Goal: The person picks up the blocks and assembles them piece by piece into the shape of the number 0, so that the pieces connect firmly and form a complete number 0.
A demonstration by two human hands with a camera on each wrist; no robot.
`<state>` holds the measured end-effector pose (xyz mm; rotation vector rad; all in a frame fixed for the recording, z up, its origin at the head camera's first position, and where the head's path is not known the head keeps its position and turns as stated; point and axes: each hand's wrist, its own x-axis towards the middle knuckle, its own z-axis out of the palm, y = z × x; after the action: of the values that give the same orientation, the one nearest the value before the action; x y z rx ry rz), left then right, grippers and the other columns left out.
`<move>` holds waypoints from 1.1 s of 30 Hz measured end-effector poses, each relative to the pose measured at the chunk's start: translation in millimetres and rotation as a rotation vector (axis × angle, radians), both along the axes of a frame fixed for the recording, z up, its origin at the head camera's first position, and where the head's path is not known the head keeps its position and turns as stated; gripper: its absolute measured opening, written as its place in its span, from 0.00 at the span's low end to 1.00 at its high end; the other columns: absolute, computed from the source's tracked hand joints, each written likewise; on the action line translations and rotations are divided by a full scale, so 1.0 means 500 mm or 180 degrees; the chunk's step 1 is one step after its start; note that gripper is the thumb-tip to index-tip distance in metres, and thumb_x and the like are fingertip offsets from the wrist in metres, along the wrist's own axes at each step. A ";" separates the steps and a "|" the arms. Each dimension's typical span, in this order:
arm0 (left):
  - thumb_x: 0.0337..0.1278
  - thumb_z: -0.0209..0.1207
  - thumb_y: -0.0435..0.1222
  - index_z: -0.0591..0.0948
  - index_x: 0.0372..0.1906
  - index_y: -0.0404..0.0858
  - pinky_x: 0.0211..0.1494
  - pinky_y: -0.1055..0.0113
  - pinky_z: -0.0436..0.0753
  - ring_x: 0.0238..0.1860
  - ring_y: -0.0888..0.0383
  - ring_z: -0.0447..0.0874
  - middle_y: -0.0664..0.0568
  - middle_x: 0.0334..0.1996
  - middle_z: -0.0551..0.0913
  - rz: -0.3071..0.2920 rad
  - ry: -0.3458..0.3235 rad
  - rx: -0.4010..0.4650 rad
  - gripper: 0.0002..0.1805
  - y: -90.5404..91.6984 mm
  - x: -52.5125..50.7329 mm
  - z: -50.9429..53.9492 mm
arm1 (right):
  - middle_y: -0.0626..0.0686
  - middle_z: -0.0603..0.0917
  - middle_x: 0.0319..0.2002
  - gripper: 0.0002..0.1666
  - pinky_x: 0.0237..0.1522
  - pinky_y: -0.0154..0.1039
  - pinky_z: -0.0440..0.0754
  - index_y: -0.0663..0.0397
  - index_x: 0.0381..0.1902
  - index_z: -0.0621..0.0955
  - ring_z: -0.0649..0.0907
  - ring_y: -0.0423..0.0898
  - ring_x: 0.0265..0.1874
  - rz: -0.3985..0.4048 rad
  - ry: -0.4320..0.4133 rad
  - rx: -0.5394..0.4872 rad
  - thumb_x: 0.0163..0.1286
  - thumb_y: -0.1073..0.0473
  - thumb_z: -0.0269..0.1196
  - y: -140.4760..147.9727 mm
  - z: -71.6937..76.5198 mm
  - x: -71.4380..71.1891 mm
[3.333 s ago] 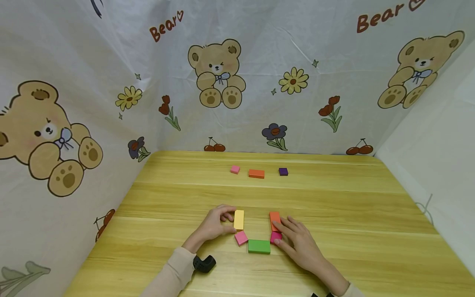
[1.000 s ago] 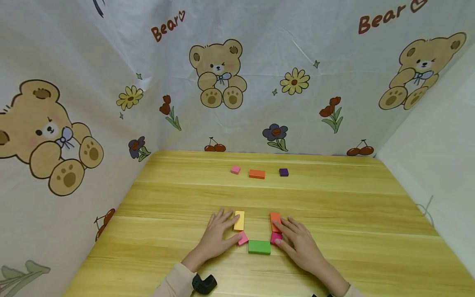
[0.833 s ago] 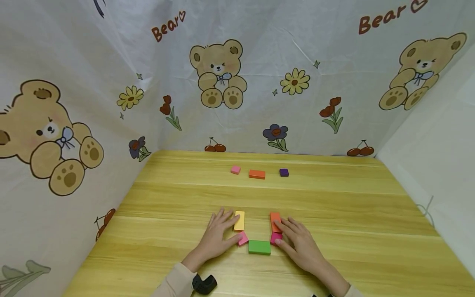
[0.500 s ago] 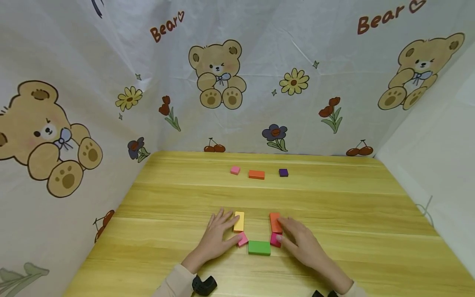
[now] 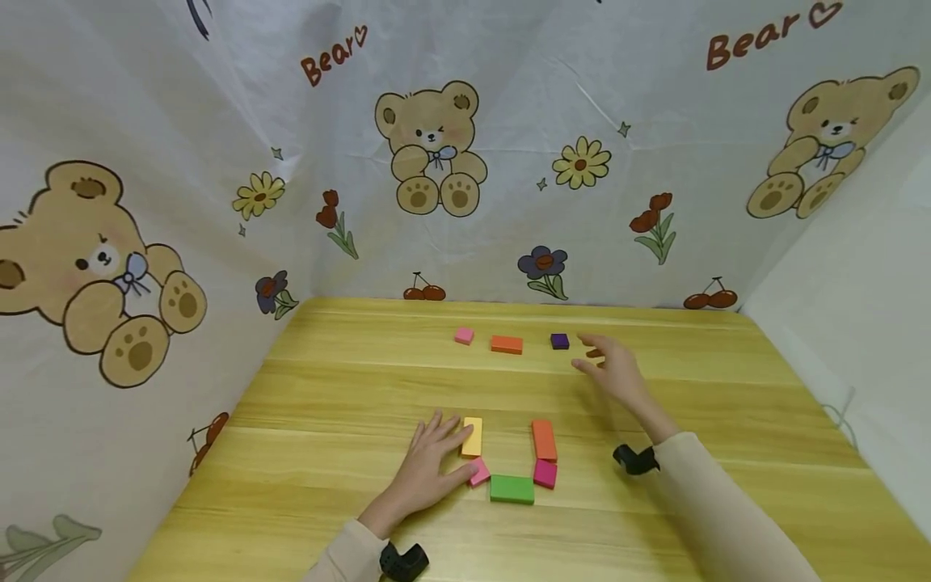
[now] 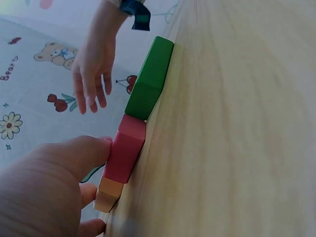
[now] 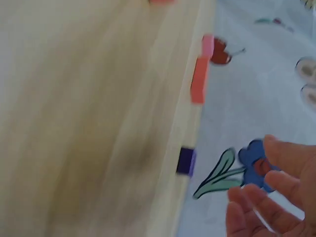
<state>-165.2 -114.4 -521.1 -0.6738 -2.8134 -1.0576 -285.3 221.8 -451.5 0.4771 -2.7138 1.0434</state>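
My left hand (image 5: 429, 469) lies with fingers spread at the near row of blocks. Its thumb touches the pink block (image 5: 478, 472), and a fingertip is on the yellow block (image 5: 473, 437). A green block (image 5: 512, 489) lies at the front of this U shape. The magenta block (image 5: 545, 474) and the orange block (image 5: 544, 440) form its right side, with no hand on them. Holding nothing, my right hand (image 5: 613, 368) is in the air just right of the small purple block (image 5: 559, 342), its fingers loosely bent and apart from it.
Farther back on the wooden table (image 5: 364, 380), a second orange block (image 5: 507, 345) and a small pink block (image 5: 464, 335) lie in line with the purple one. A bear-print cloth (image 5: 480, 250) hangs behind. A black wrist camera (image 5: 635, 460) sits on the right wrist.
My right hand has left the orange and magenta blocks and moved to the back, beside the purple block. My left hand went from gripping the yellow block to resting at the yellow and pink blocks.
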 end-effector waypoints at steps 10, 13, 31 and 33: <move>0.62 0.57 0.57 0.73 0.68 0.44 0.75 0.35 0.44 0.76 0.36 0.50 0.43 0.72 0.66 -0.0022 0.0014 0.0000 0.34 0.004 0.002 -0.002 | 0.67 0.66 0.69 0.37 0.56 0.59 0.78 0.57 0.73 0.64 0.74 0.65 0.62 -0.0198 -0.0891 -0.0569 0.69 0.62 0.63 0.020 -0.027 -0.118; 0.62 0.58 0.56 0.73 0.68 0.44 0.75 0.36 0.44 0.76 0.36 0.49 0.43 0.72 0.66 -0.0014 -0.0018 0.0000 0.34 0.005 0.003 0.000 | 0.69 0.66 0.69 0.37 0.58 0.57 0.78 0.60 0.73 0.64 0.74 0.65 0.62 -0.0203 -0.1023 -0.0530 0.69 0.62 0.62 0.017 -0.043 -0.133; 0.62 0.57 0.57 0.72 0.69 0.45 0.76 0.37 0.42 0.76 0.37 0.48 0.45 0.73 0.64 -0.0004 -0.0054 -0.0072 0.34 0.002 -0.002 -0.005 | 0.71 0.77 0.55 0.24 0.55 0.55 0.78 0.69 0.62 0.76 0.79 0.63 0.52 -0.0358 -0.0858 -0.0010 0.69 0.65 0.62 -0.017 -0.085 -0.169; 0.62 0.56 0.57 0.72 0.69 0.45 0.76 0.37 0.43 0.76 0.38 0.48 0.45 0.73 0.64 -0.0006 -0.0045 -0.0083 0.34 0.002 -0.002 -0.006 | 0.71 0.77 0.54 0.24 0.55 0.55 0.78 0.70 0.60 0.76 0.80 0.63 0.51 -0.0373 -0.0833 -0.0024 0.68 0.65 0.62 -0.015 -0.085 -0.166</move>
<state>-166.0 -113.4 -524.0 -0.6741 -2.8438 -1.0319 -368.5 214.5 -493.8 0.1875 -2.9189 1.1563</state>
